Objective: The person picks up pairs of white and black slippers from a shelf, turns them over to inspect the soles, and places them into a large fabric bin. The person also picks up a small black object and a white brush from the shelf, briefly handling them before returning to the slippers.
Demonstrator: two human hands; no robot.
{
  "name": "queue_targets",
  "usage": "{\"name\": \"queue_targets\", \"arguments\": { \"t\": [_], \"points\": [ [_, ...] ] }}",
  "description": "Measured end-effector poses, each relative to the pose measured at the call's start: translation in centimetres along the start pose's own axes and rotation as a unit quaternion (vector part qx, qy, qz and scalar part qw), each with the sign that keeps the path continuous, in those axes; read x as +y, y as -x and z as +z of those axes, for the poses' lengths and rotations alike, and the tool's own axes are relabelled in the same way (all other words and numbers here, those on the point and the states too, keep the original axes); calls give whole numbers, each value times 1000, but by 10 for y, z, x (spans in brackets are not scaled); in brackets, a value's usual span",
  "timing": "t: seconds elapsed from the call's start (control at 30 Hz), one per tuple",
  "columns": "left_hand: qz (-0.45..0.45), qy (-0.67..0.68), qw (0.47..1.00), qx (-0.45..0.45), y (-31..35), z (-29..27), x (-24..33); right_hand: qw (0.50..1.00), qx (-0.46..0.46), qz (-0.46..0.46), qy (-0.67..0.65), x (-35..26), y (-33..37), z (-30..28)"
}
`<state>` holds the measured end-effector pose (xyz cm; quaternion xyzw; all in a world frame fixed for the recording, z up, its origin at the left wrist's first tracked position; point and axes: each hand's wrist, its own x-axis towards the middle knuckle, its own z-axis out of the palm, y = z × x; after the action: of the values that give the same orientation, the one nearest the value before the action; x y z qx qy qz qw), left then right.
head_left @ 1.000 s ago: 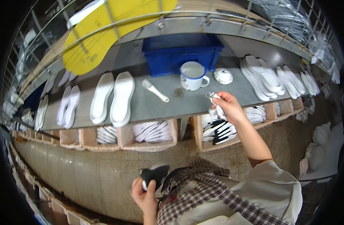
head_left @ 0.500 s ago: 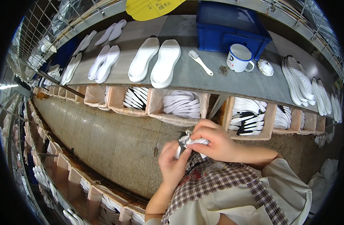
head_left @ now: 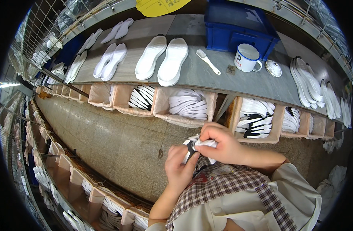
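Observation:
My left hand (head_left: 179, 164) is closed round a small dark-and-white piece (head_left: 190, 148), with its thumb on the near side. What kind of part it is cannot be made out. Against it, my right hand (head_left: 219, 142) pinches a crumpled white cloth (head_left: 206, 143), and the two hands meet in front of the apron. A loose end of white material hangs below the right fingers. Ahead on the grey bench (head_left: 192, 82) lie two white shoe soles (head_left: 173, 61), side by side. A white-handled brush (head_left: 208, 61) rests to their right.
At the bench's back stands a blue plastic crate (head_left: 238, 32), with a white enamel mug (head_left: 246, 57) and its lid (head_left: 273, 68) nearby. More soles (head_left: 305, 82) stand at the right. Cloth-lined bins (head_left: 184, 119) of soles sit beneath the bench; another row of bins (head_left: 101, 200) runs at lower left.
The right hand has shifted slightly over the piece with the cloth, and more of its dark edge shows. The view has moved a little; nothing on the bench has moved.

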<state>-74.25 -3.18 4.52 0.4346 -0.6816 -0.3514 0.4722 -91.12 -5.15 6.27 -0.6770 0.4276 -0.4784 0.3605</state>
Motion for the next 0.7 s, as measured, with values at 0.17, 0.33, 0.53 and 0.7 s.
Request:
{"name": "queue_targets", "arguments": {
  "t": [0.17,0.33,0.53,0.7],
  "points": [
    [33,-4,999,-37,0,2,0,995,53,-6,81,-4,-4,-11],
    [43,125,988,83,-8,-18,-4,961,269,14,-66,24,2,-88],
    [13,227,959,169,2,-39,1,892,443,36,86,138,1,-236],
    [-31,277,938,207,12,-37,13,768,397,-35,501,184,11,-268]
  ]
}}
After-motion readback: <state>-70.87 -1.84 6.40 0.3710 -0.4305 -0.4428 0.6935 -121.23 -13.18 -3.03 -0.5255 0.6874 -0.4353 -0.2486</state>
